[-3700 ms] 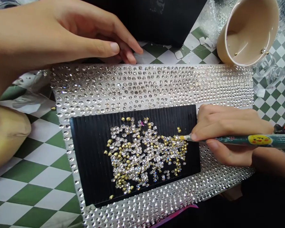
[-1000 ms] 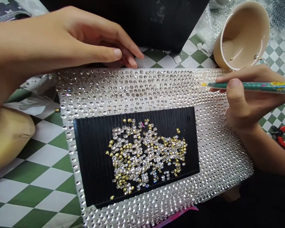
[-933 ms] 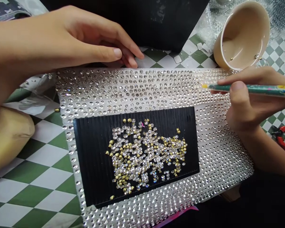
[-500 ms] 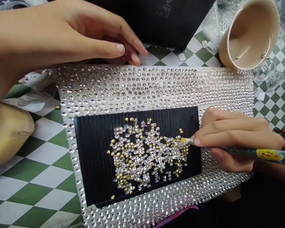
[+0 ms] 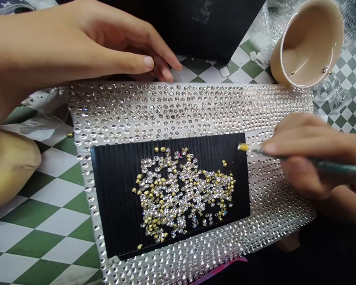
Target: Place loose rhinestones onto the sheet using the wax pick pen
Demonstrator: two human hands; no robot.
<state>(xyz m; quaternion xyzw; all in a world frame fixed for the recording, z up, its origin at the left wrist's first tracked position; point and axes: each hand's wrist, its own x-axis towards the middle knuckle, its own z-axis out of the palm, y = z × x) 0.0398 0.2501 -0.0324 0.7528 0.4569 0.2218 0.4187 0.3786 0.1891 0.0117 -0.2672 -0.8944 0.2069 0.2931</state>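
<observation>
- Hands: two. The left hand [image 5: 86, 43] lies at the top of the view, fingers pressed together and lightly curled, fingertips [image 5: 163, 71] just at the far edge of the rhinestone sheet [image 5: 190, 114], holding nothing.
- The right hand [image 5: 302, 154] is slightly blurred, its thumb and fingers pinching one green picker pen [image 5: 323, 164].
- The pen's yellow wax tip [image 5: 242, 147] lies ahead of the right fingertips, above the upper right corner of the black ribbed board [image 5: 112, 206]; contact cannot be told.
- Stones: one loose pile of clear and gold-backed rhinestones [image 5: 180, 194], too many to count, lies on the board, left of the wax tip. Its pointed backs face up in places.
- Board: one, straight-edged, lying on the sheet, with bare margin around the pile.
- Sheet: one, with dense rows of silver-clear stones, extending beyond the right fingers.
- Beyond the right fingers: one beige cup [image 5: 307, 45], tipped on its side, and two clear plastic rings [image 5: 329, 91].
- Left of the left fingers' reach, below the forearm: one tan cushion [image 5: 8, 170].
- Underneath: green-and-white checkered floor [image 5: 41, 237], open at lower left.
</observation>
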